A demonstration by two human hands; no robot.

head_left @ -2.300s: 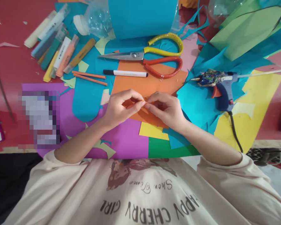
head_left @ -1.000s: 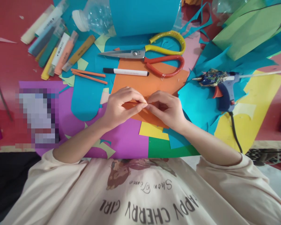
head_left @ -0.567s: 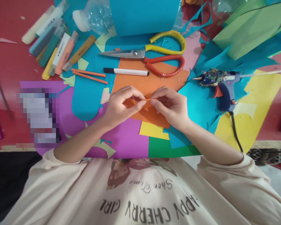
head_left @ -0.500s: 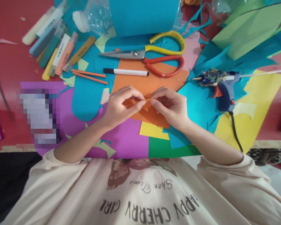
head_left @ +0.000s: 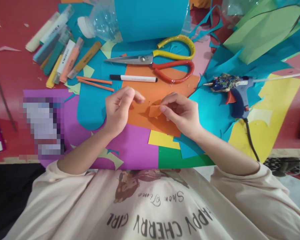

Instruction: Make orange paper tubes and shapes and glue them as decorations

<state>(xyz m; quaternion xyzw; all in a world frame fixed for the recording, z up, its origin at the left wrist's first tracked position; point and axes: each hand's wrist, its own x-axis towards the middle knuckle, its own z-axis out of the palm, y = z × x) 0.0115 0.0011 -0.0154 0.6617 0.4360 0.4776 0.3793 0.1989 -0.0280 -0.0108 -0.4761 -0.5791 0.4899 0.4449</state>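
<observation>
My right hand pinches a small folded piece of orange paper between thumb and fingertips, over a larger sheet of orange paper. My left hand is raised to the left of it, apart from the piece, thumb up and fingers partly bent, with nothing seen in it. Just beyond both hands lies a white marker with black ends. Behind that are scissors with one yellow and one red handle. Two thin orange strips lie beyond my left hand.
Several coloured markers lie at the far left, near a clear plastic bottle wrapped in blue paper. A blue glue gun with its cord rests at the right. A blurred-out phone-like object is on purple paper.
My left hand has let go of the orange paper piece and moved left and away. The right hand still holds the piece, which now shows its flat face.
</observation>
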